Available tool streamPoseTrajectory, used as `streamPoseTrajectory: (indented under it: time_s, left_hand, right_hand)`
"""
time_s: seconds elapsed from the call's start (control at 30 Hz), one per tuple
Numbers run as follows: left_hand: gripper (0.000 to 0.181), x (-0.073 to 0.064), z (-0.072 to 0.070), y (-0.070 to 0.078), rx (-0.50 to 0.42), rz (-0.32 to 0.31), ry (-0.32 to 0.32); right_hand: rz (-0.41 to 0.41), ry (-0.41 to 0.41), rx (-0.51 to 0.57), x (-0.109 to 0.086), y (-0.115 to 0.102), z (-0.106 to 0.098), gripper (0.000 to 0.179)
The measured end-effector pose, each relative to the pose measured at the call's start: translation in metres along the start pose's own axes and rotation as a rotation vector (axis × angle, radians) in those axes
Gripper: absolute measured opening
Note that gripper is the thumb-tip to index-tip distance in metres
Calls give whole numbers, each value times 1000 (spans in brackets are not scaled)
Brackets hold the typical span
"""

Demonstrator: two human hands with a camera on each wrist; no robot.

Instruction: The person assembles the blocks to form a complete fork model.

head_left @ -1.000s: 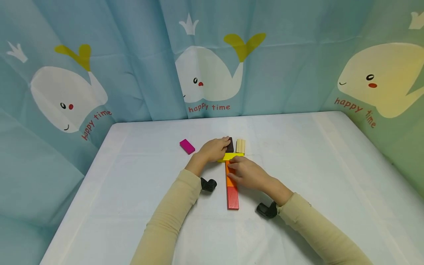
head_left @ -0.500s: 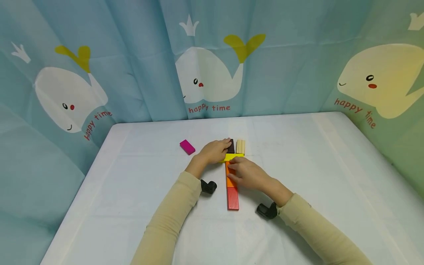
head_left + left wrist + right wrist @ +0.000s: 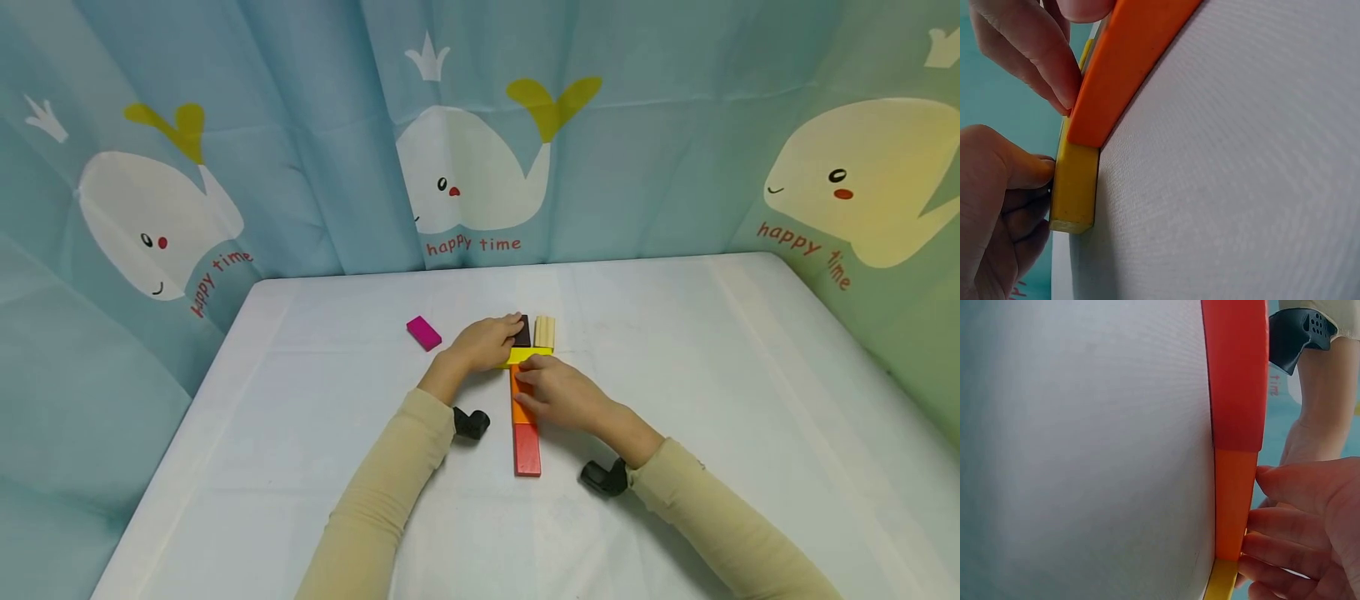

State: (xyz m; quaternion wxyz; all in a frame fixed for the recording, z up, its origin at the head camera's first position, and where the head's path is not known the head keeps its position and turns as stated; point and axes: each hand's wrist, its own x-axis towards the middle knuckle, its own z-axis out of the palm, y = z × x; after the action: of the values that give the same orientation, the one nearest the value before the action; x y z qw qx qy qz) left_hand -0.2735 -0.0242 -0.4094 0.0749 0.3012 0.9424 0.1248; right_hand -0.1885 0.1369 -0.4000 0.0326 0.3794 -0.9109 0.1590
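Note:
My left hand (image 3: 483,342) lies over the left end of a yellow block (image 3: 531,357), its fingertips on a dark brown block (image 3: 523,332) behind it. In the left wrist view its thumb (image 3: 1035,172) is right at the yellow block (image 3: 1075,187), the other fingers loosely bent. My right hand (image 3: 566,392) rests over an orange block (image 3: 522,410), fingers reaching toward the yellow one. From the right wrist view, its thumb and fingertips touch the top of the orange block (image 3: 1235,506). A red block (image 3: 527,450) continues the line toward me.
A pale wood block (image 3: 545,332) stands beside the dark brown one, behind the yellow block. Off to the left lies a magenta block (image 3: 424,332). Black wrist mounts (image 3: 471,422) sit on both wrists. The white table (image 3: 712,375) backs onto a whale-print curtain (image 3: 322,167).

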Motion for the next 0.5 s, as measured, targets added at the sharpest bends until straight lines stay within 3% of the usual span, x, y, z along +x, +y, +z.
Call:
streamPoseTrajectory:
  time_s: [0.5]
  left_hand:
    - [44,-1,1,-2,10,8,9]
  right_hand:
    - [-2,6,3,0,-2,-1,31]
